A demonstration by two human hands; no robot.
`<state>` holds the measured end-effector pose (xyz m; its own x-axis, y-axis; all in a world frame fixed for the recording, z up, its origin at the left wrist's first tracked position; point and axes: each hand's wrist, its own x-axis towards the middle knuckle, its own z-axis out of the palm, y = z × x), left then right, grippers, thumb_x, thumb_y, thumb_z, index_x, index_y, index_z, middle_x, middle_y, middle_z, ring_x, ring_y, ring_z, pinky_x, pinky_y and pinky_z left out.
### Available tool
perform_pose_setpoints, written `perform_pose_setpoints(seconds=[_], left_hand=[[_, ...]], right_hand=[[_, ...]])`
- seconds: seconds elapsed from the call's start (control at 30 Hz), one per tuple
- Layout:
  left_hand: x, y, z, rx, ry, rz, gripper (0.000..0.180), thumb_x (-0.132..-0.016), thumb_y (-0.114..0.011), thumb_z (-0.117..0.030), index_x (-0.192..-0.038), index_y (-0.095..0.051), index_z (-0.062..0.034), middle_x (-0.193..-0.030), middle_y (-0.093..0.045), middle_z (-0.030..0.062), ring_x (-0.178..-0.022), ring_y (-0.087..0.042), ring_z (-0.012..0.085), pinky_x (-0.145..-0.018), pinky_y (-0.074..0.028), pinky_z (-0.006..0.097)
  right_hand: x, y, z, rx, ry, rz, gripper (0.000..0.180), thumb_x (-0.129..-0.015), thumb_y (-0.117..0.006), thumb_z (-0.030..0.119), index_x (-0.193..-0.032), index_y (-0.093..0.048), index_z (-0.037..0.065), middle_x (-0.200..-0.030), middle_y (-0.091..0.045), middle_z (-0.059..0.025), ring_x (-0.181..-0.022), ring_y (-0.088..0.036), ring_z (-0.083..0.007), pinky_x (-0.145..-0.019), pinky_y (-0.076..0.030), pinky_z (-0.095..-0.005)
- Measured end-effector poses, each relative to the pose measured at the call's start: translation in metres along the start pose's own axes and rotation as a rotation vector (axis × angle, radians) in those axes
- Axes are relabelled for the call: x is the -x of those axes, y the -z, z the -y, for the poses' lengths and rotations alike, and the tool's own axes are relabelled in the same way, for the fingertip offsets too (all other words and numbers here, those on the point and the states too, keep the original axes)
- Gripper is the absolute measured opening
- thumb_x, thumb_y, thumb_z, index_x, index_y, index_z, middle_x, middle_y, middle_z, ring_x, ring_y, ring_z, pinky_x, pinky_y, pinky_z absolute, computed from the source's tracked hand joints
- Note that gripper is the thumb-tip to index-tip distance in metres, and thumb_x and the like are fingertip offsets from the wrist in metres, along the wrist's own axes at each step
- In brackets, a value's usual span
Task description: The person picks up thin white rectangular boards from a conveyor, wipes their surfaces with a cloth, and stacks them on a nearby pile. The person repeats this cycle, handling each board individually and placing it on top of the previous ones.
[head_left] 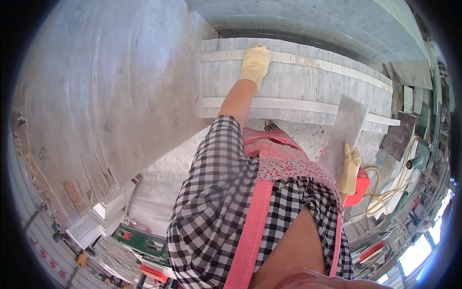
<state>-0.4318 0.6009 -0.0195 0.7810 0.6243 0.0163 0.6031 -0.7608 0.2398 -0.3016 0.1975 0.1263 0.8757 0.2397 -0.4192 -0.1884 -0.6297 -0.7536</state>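
Checked shirt (207, 188) up close, left hand (255, 62) on the far strip (317, 64) of the stack (288, 84), can't tell if gripping; right hand (349, 176) clasps the slab (347, 118), its far end before the near strip (288, 104)

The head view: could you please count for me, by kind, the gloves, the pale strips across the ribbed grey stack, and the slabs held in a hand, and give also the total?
Pale yellow gloves, on left hand and right hand: 2
Pale strips across the ribbed grey stack: 2
Grey slab in the right hand: 1
Total: 5
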Motion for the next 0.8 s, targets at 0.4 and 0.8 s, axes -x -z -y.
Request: perform_pose_setpoints(seconds=[0.4, 0.8], left_hand=[[-0.003, -0.01, -0.002, -0.027, 0.027, -0.041, 0.015, -0.076, -0.066, -0.005, -0.087, -0.076, -0.0091, -0.101, -0.071, 0.0098, -0.098, -0.069, 0.0283, -0.082, -0.057, 0.041], [0.0, 0.016, -0.018, -0.02, -0.087, -0.028, 0.034, -0.084, -0.071, -0.019, -0.113, -0.068, -0.0023, -0.114, -0.069, 0.0183, -0.103, -0.065, 0.0365, -0.092, -0.051, 0.046]], right_hand=[[-0.001, 0.005, -0.005, -0.047, 0.05, 0.083, 0.039, -0.096, -0.064, 0.03, -0.11, -0.068, -0.006, -0.089, -0.069, -0.0075, -0.074, -0.06, -0.0132, -0.068, -0.05, -0.0306], [-0.017, 0.011, -0.051, 0.257, 0.218, -0.02, 0.02, -0.091, -0.068, 0.017, -0.104, -0.072, 0.003, -0.085, -0.068, -0.0119, -0.076, -0.063, -0.022, -0.071, -0.05, -0.0348]])
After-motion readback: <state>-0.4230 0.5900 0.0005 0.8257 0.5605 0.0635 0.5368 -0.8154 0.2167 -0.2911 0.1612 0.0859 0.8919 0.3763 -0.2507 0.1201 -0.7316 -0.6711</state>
